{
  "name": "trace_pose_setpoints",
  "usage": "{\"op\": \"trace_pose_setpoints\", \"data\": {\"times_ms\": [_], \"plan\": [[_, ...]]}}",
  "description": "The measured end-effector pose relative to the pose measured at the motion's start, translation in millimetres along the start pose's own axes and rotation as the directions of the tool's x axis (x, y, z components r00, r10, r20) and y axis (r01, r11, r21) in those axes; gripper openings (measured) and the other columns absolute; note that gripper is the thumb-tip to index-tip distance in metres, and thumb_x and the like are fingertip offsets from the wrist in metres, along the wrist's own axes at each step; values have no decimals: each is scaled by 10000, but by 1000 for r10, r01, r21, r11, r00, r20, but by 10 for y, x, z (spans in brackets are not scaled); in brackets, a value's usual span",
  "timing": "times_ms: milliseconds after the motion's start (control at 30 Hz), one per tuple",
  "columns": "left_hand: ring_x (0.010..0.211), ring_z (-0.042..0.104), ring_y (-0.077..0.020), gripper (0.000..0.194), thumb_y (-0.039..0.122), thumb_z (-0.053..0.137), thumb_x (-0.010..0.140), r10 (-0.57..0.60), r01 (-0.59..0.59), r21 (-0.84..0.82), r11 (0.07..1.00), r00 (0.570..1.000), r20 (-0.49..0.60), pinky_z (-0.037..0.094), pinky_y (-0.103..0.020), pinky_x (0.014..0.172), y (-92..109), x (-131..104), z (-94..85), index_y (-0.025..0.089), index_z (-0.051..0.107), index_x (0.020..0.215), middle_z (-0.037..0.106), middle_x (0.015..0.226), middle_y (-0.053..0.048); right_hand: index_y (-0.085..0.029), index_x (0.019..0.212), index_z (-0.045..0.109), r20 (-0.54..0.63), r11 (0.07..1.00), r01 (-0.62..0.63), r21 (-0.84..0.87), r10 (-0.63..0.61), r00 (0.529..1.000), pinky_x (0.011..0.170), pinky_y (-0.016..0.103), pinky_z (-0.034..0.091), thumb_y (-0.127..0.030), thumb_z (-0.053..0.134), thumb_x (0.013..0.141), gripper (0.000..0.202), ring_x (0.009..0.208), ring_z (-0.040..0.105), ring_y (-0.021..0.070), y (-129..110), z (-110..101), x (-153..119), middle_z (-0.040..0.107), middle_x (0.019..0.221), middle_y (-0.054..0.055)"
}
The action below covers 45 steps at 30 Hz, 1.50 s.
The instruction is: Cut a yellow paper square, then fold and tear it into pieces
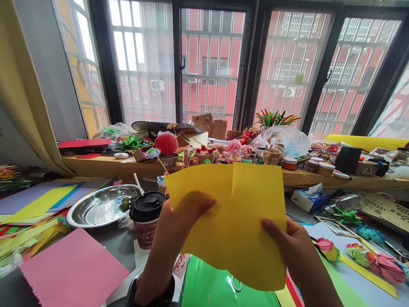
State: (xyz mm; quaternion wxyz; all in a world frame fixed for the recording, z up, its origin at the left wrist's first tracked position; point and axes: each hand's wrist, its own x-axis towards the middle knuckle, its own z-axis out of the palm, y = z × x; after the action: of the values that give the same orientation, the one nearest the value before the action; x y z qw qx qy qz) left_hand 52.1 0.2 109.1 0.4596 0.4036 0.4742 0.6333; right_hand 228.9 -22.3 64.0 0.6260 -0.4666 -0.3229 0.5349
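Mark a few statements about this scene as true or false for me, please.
1. The left hand and the right hand both hold the yellow sheet. True.
2. The cup near the left hand has a white lid. False: the cup has a black lid.
3. The pink sheet lies to the left of the green surface. True.
4. The silver tray is to the right of the yellow sheet. False: the silver tray is to its left.
5. A ring lies on the green surface. True.
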Motion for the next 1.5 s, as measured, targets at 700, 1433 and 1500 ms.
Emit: {"op": "trace_pose_setpoints", "data": {"times_ms": [700, 1433, 1500], "plan": [[490, 613, -153, 231, 197, 764, 429, 66, -69, -18, 997, 990, -123, 491, -194, 419, -18, -30, 44, 168, 654, 630, 674, 548, 45, -152, 668, 646, -3, 990, -53, 129, 54, 999, 400, 265, 493, -317, 736, 558, 218, 489, 644, 225, 9, 46, -21, 696, 565, 40], [573, 629, -146, 286, 294, 753, 491, -30, 27, 144, 989, 999, 20, 495, -202, 494, -134, 214, -92, 167, 621, 711, 683, 632, 29, -155, 702, 648, 117, 974, -156, 165, 138, 983, 494, 273, 506, -293, 694, 640, 158, 545, 654, 203, 221, 49, 180, 711, 616, 40], [563, 628, -148, 277, 296, 750, 495, -26, 25, 156, 987, 1000, 5, 491, -202, 481, -136, 216, -90, 167, 623, 705, 682, 620, 28, -154, 703, 649, 120, 973, -157, 168, 138, 983, 500, 276, 508, -293, 694, 641, 159, 547, 653, 203, 217, 47, 182, 710, 617, 42]]}}
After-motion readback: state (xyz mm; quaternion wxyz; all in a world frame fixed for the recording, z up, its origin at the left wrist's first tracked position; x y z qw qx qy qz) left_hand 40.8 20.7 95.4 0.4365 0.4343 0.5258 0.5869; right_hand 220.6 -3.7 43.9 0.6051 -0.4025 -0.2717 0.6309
